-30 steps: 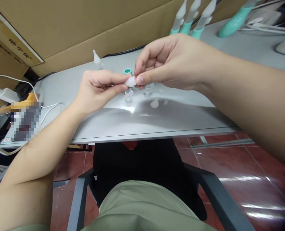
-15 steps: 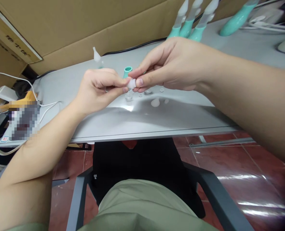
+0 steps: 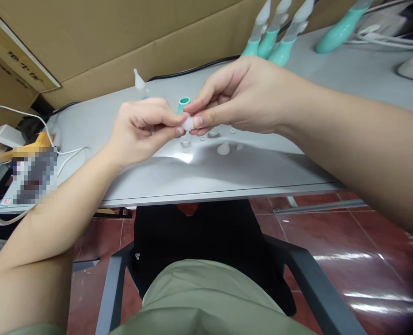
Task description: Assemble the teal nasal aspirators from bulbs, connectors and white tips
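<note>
Between the fingertips of both hands is a small white translucent piece (image 3: 188, 123). My left hand (image 3: 145, 122) pinches it from the left, and my right hand (image 3: 232, 100) grips it from the right with thumb and fingers. Just behind the fingertips stands a teal part with a round open top (image 3: 184, 101). A clear cup-like part (image 3: 185, 142) is on the table below the hands. Close by on the right lie a white cone-shaped tip (image 3: 223, 149), a smaller clear piece (image 3: 239, 147) and small rings (image 3: 233, 131).
Several teal bottles with white tips (image 3: 279, 49) stand at the back right, another teal bottle (image 3: 341, 35) beyond them. A white-tipped piece (image 3: 139, 82) is behind my left hand. Cables, a charger (image 3: 9, 136) and a blurred flat object (image 3: 35, 179) lie at left.
Both hands keep their pinch on the white piece, with only a slight shift of the fingers. The whole view has moved a little.
</note>
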Available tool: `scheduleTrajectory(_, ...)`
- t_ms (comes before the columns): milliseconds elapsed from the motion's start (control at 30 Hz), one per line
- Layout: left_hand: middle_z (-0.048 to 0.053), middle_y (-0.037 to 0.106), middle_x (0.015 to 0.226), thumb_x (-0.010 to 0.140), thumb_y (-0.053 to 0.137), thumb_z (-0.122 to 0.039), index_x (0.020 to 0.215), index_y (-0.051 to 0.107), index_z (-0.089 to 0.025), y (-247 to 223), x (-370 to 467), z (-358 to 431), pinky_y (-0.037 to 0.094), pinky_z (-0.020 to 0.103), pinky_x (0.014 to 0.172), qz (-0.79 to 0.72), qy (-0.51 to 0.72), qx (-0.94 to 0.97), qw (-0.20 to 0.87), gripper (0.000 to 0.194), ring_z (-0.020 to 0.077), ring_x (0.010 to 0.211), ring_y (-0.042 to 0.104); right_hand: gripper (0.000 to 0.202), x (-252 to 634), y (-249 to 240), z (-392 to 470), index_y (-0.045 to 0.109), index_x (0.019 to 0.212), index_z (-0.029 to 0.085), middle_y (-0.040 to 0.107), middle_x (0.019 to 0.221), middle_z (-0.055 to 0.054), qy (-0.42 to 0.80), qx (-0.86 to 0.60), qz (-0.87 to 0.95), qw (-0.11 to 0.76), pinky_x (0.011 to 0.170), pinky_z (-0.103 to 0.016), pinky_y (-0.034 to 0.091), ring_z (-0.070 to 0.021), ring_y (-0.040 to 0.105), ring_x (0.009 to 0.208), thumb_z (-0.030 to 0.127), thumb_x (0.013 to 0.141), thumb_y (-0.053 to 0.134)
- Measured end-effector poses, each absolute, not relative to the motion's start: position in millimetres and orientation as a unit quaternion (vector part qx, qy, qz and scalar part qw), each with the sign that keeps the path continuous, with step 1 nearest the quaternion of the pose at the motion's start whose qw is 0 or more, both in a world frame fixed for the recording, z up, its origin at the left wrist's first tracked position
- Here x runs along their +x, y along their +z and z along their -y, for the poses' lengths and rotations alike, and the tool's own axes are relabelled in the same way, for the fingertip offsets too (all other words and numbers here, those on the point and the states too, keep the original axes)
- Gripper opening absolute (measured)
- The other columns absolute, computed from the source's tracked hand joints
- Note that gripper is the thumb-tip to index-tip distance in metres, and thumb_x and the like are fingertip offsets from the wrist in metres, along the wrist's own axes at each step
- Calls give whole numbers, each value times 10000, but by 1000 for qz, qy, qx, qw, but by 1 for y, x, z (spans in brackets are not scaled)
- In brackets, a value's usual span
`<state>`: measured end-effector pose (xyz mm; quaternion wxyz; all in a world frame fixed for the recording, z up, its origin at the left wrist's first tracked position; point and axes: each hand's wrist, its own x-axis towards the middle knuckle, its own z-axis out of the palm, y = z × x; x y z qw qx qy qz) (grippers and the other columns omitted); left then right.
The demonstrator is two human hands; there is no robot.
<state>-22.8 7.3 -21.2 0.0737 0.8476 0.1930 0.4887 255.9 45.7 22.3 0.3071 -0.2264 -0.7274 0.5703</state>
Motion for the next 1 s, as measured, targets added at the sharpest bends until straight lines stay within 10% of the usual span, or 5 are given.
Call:
scheduleTrajectory(267, 9, 860, 864, 1214, 869, -527, 1175, 978, -328, -2, -20, -4, 600, 345, 577, -156, 500, 852, -6, 230, 136, 695, 713, 257, 273, 44, -36, 932, 968, 325, 895, 1021, 3, 381, -225, 819, 364, 972, -425, 679, -236, 810, 962, 539, 897, 1056)
scheduleTrajectory(533, 17, 855, 895, 991, 808, -284, 1073, 948, -334, 3, -21, 17, 621, 311, 648, -255, 286, 918, 98, 170, 153, 701, 747, 251, 278, 25, -68, 956, 987, 302, 905, 1215, -127, 95, -180, 964, 171, 1298, -700, 520, -482, 634, 1451, 416, 1083, 753)
scheduleTrajectory(1000, 33, 809, 840, 1002, 780, -154, 1185, 976, -272, -11, -27, -3, 594, 308, 653, -247, 371, 892, 69, 293, 151, 662, 687, 218, 265, 30, -52, 920, 811, 326, 915, 1175, -118, 96, -281, 951, 87, 1267, -743, 484, -531, 559, 1481, 307, 1002, 817)
